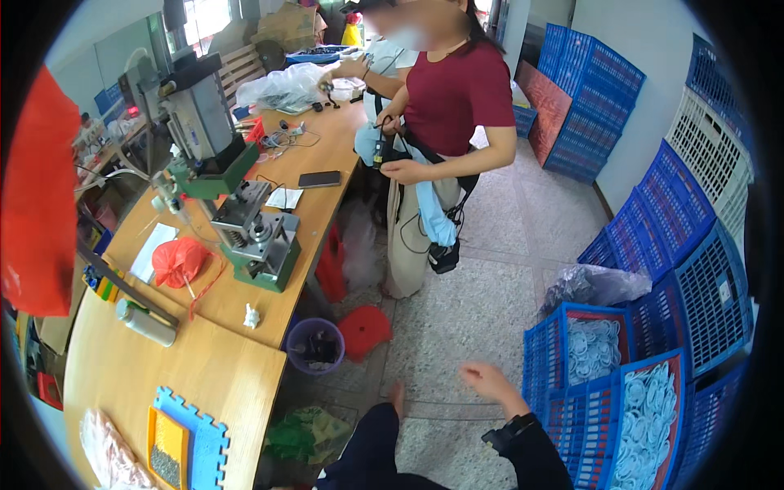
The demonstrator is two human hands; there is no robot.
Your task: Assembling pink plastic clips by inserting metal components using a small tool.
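Observation:
My right hand [487, 382] hangs over the speckled floor, left of the blue crates, with its fingers loosely curled and nothing visible in them. A black band [510, 433] sits around that wrist, over a dark sleeve. My left hand cannot be made out; a narrow strip of skin shows beyond dark cloth at the bottom middle, too little to name. Nearest to my right hand is a blue crate [535, 359] of pale blue plastic rings [594, 347]. A second lot of rings [645, 425] fills the crate closer to me.
Ahead, a person [457, 98] in a dark red shirt handles black cables and straps. On the wooden table [220, 367] at left stand a green press [261, 253], a red bag [180, 261] and a bottle [145, 322]. A purple bin [314, 347] and red stool [365, 332] stand beside it.

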